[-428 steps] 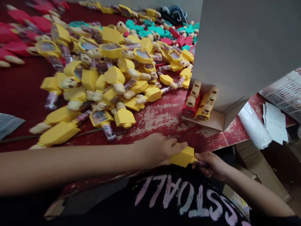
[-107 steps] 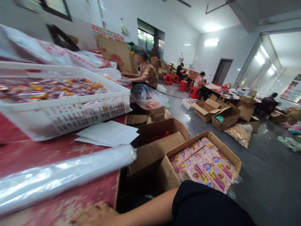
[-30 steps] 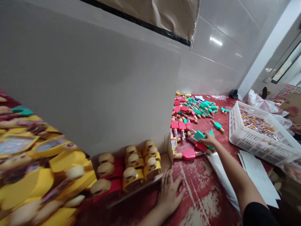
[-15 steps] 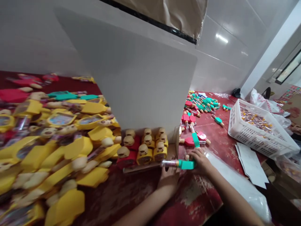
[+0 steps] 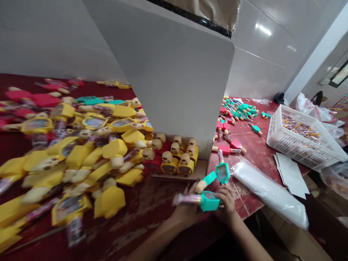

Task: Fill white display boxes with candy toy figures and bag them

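In front of an open display box (image 5: pixel 202 170), my two hands are close together, with several teal bear-headed toys between them. My left hand (image 5: pixel 187 214) is closed round a teal toy (image 5: pixel 210 201), whose clear tube points left. My right hand (image 5: pixel 227 201) has its fingers curled at that toy's right end. A second teal toy (image 5: pixel 209 178), head down-left, and a third teal toy (image 5: pixel 223 172), tube pointing up, are just above the fingers; which hand grips them is hard to tell. Yellow toys (image 5: pixel 185 165) and red toys (image 5: pixel 152 161) stand upright inside the box, heads up.
Yellow toys (image 5: pixel 110 203) are heaped at left. Behind the box rises a grey panel (image 5: pixel 176 72). Teal and red toys (image 5: pixel 244 110) lie at the back right. A white crate (image 5: pixel 274 134), papers (image 5: pixel 289 174) and a plastic-wrapped roll (image 5: pixel 268 192) are at right.
My hands have drawn closer together and lower, below the box. The teal toy beside my right hand has come nearer, off the red toys. The view has shifted.
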### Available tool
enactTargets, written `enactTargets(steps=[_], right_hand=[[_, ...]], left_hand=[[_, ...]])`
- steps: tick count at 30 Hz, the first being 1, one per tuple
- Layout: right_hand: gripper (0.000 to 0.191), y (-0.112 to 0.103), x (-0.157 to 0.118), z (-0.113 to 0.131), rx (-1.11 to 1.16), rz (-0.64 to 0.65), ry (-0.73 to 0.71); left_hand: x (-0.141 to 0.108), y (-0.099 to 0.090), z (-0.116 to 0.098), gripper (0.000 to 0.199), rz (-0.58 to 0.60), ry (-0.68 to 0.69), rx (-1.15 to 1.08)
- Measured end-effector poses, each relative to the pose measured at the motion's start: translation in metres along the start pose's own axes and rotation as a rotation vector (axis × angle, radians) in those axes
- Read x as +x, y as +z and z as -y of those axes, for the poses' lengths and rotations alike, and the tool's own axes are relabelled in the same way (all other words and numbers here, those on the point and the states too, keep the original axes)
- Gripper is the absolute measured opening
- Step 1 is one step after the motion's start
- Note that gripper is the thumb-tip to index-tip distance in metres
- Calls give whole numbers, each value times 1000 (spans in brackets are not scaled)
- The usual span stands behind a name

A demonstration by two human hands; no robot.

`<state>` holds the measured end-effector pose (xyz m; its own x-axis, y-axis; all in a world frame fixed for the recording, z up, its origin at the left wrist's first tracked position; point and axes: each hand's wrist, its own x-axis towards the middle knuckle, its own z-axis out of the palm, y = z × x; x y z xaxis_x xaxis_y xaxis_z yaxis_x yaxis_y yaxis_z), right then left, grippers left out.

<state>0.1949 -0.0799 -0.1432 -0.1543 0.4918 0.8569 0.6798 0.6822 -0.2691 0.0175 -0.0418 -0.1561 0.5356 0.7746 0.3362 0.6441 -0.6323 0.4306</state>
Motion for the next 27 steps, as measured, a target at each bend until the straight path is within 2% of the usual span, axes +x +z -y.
enactTargets(steps=[2,5,7,9,12,16,20,24,27], right_hand=[[21,2,-12,-5,61,-56,202],[28,1,-17,-13,139,-4,506],[29,-2,-16,-19,163,2,643],[27,-4,-17,-24,168,-22,722],[32,-10,-22,-25,121,-104,764],[34,-27,-35,-15,45,-196,834],[43,-52,-39,-1,42,-93,860],[51,-89,-25,13,76,-90,884],[28,-128,-2,28,24,-62,660]], left_hand=[[-2,-13,3,45,16,39,3],[2,-24,10,47,17,42,72],[6,-24,13,49,59,-5,156],[11,-21,12,53,119,-49,242],[14,-17,3,54,139,-87,307],[11,-22,-16,51,154,-110,346],[2,-27,-38,54,225,-82,315],[-7,-39,-52,57,330,-58,83],[-10,-66,-54,44,317,-70,-310]])
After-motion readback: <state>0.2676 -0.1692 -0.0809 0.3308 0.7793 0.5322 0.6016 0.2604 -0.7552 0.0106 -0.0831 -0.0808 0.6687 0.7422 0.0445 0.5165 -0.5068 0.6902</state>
